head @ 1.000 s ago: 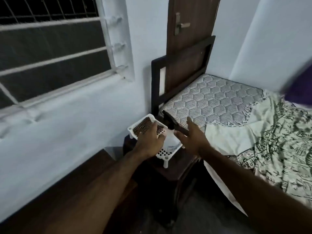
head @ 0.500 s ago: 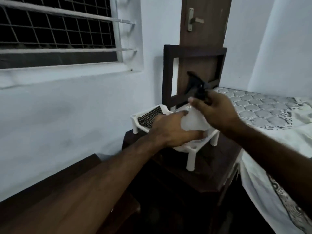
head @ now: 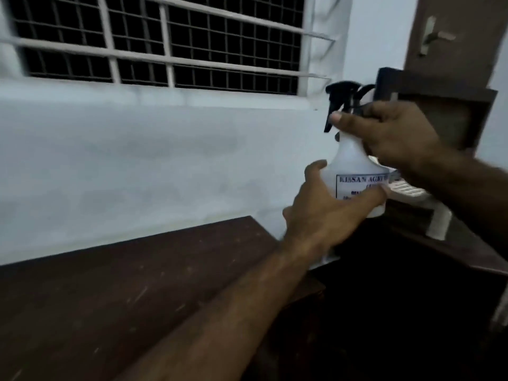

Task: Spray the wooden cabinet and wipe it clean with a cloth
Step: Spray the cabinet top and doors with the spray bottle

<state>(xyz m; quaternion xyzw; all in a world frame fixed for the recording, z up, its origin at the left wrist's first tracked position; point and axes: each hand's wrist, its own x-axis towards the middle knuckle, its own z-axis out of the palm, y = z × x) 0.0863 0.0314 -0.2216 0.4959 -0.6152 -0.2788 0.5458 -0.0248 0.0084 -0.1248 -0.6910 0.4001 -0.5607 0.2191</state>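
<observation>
spray bottle [head: 354, 160] held up at about 2 o'clock in view, clear of any surface, both hands on it. left hand [head: 327, 213] cups the translucent body from below and behind, thumb up the near side, fingers wrapped across the printed label; reads as the carrying grip, taking the weight. right hand [head: 390, 133] closes around the neck just under the black trigger head [head: 341, 103], thumb lying across the front. likely settling into a firing grip or adjusting the head; cannot tell which, and no finger is clearly on the trigger.

nozzle faces toward 9 o'clock, at the pale wall, not down at the wood.

wooden cabinet [head: 132, 284] spreads from 6 to 9 o'clock, dark top, faint scuffs, looks dry. so spraying is judged not yet begun.

white plastic rack [head: 437, 215] stands at 3 o'clock behind the bottle on a second dark surface. cloth not visible here. barred window [head: 165, 42] at 11 o'clock.
</observation>
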